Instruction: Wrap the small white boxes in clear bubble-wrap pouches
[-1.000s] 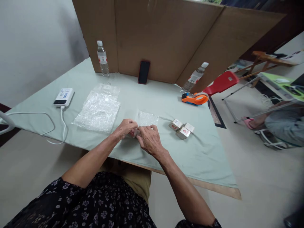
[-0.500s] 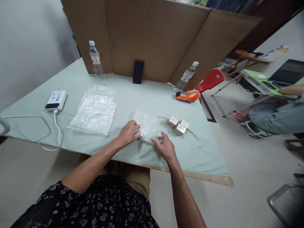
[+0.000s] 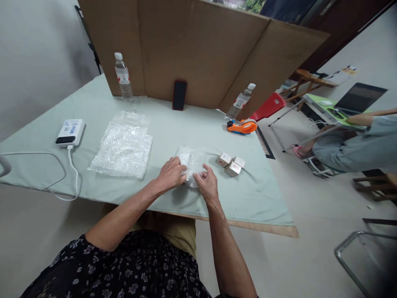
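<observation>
A small piece of bubble wrap [image 3: 196,159] lies on the cloth-covered table in front of me. At its left side, my left hand [image 3: 172,173] is closed, fingers curled down onto the wrap; whether something lies beneath them is hidden. My right hand [image 3: 206,182] pinches the near right edge of the wrap between thumb and fingers. Just right of it stand three small cardboard boxes, the front box [image 3: 233,169] touching the left box [image 3: 223,159] and the rear box [image 3: 239,162]. To the left rests a stack of larger bubble wrap sheets [image 3: 124,147].
Along the cardboard screen [image 3: 198,54] are a left water bottle [image 3: 124,78], a phone [image 3: 179,95] and a right water bottle [image 3: 240,101]. An orange tape dispenser [image 3: 243,126] sits near the right edge. A cabled power bank [image 3: 70,132] lies left. A seated person [image 3: 372,140] is at the right.
My right hand has moved left and closed on the wrap's edge. The wrap now looks folded or raised between my hands. The view has shifted slightly.
</observation>
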`<state>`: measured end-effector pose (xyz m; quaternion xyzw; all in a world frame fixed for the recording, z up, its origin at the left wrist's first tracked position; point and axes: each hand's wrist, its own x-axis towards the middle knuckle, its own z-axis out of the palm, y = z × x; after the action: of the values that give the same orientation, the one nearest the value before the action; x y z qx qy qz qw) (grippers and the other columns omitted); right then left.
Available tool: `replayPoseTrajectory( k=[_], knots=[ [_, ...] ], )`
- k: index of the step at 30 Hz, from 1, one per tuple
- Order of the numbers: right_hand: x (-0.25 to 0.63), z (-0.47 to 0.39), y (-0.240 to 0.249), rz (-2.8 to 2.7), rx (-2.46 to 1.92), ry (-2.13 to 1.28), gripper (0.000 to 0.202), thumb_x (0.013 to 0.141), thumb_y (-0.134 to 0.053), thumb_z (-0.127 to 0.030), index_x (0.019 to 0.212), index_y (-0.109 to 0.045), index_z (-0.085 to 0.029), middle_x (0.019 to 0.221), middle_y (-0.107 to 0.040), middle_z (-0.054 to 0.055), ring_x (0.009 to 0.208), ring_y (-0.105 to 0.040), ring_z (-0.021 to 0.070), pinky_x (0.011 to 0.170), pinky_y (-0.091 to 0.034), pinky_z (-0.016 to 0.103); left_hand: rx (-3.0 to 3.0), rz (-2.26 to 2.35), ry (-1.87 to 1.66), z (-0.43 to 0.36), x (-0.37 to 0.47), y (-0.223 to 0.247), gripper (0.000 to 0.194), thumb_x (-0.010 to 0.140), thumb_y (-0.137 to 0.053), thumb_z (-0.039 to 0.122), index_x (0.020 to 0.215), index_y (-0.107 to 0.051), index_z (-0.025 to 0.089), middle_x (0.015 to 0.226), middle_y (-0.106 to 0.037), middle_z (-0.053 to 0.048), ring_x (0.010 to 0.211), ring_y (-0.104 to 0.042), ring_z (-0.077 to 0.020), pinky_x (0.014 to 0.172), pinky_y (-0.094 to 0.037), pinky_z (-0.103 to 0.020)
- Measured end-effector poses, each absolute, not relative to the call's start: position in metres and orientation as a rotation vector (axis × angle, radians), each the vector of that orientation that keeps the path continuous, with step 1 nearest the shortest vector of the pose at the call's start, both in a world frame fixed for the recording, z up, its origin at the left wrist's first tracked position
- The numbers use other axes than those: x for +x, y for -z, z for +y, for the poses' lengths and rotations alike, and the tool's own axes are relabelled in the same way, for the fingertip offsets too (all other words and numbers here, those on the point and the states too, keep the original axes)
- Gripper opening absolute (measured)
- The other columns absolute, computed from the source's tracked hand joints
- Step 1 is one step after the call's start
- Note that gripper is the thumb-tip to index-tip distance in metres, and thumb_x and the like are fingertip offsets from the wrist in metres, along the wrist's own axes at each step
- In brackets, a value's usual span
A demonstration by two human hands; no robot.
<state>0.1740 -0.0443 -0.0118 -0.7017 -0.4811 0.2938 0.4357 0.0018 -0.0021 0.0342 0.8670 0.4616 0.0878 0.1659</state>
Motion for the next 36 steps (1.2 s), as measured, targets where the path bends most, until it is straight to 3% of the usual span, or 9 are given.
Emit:
replayPoseTrajectory(
  k=[6,14,17,19,22,28,32,36],
  knots=[
    [0.158,-0.037,0.002,-1.133,-1.651,-0.923,0.076,0.069,-0.063,-0.048,0.131,-0.053,-0.005,0.064,-0.055,-0.005,0.056,-0.051,0.0141,0.054,-0.045,0.028,2.346,1.286,-0.159,-0.001,0.003,-0.033,0.031,0.087,-0.053,0.025,0.112,-0.071,0.019,0.104,-0.059,-0.011,0.095,-0.062,-0.0233,0.081,-0.048,-0.032],
    [0.152,-0.030,-0.007,-1.294,-1.697,-0.946,0.061,0.075,-0.059,-0.042,0.124,-0.061,-0.006,0.069,-0.066,0.003,0.063,-0.060,0.0173,0.056,-0.049,0.028,2.291,1.197,-0.279,0.001,0.002,-0.029,0.022,0.087,-0.049,0.022,0.090,-0.070,0.016,0.094,-0.062,-0.009,0.088,-0.062,-0.0215,0.078,-0.048,-0.031],
    [0.157,-0.033,-0.017,-1.433,-1.628,-1.052,0.056,0.083,-0.052,-0.038,0.130,-0.058,-0.007,0.078,-0.069,0.005,0.064,-0.061,0.0159,0.059,-0.049,0.028,2.203,1.151,-0.397,0.004,-0.001,-0.023,0.023,0.083,-0.053,0.022,0.100,-0.067,0.016,0.096,-0.063,-0.009,0.090,-0.061,-0.0215,0.080,-0.048,-0.032],
    [0.158,-0.033,-0.024,-1.601,-1.616,-1.048,0.054,0.082,-0.053,-0.030,0.132,-0.056,-0.010,0.090,-0.070,0.006,0.065,-0.060,0.0143,0.063,-0.049,0.028,2.081,1.135,-0.460,0.006,-0.004,-0.022,0.039,0.077,-0.057,0.020,0.116,-0.062,0.016,0.096,-0.064,-0.006,0.086,-0.060,-0.0198,0.077,-0.049,-0.031],
    [0.155,-0.029,-0.034,-1.921,-1.677,-0.874,0.057,0.078,-0.057,-0.018,0.135,-0.054,-0.015,0.097,-0.071,0.005,0.071,-0.060,0.0148,0.070,-0.046,0.028,1.883,1.134,-0.512,0.006,-0.004,-0.021,0.054,0.078,-0.059,0.023,0.131,-0.052,0.017,0.086,-0.064,-0.001,0.076,-0.059,-0.0164,0.070,-0.047,-0.028],
    [0.151,-0.019,-0.040,-2.197,-1.766,-0.689,0.069,0.076,-0.059,-0.013,0.143,-0.047,-0.017,0.099,-0.071,0.008,0.083,-0.064,0.0214,0.070,-0.041,0.028,1.794,1.223,-0.690,0.000,0.002,-0.017,0.038,0.091,-0.050,0.032,0.123,-0.057,0.013,0.081,-0.064,-0.001,0.074,-0.058,-0.0152,0.074,-0.047,-0.029],
    [0.153,-0.022,-0.041,-2.143,-1.691,-0.794,0.074,0.074,-0.060,-0.015,0.146,-0.042,-0.019,0.101,-0.070,0.006,0.076,-0.061,0.0176,0.071,-0.044,0.028,1.840,1.187,-0.718,-0.001,0.003,-0.013,0.035,0.089,-0.051,0.025,0.122,-0.058,0.015,0.081,-0.064,0.000,0.074,-0.058,-0.0148,0.073,-0.047,-0.028],
    [0.166,-0.026,-0.042,-1.979,-1.537,-1.040,0.082,0.072,-0.066,-0.024,0.148,-0.037,-0.019,0.114,-0.066,0.007,0.065,-0.056,0.0114,0.065,-0.047,0.027,1.879,1.207,-0.656,0.001,0.002,-0.013,0.047,0.079,-0.052,0.014,0.126,-0.056,0.014,0.084,-0.065,-0.001,0.076,-0.059,-0.0153,0.074,-0.048,-0.027]
  ],
)
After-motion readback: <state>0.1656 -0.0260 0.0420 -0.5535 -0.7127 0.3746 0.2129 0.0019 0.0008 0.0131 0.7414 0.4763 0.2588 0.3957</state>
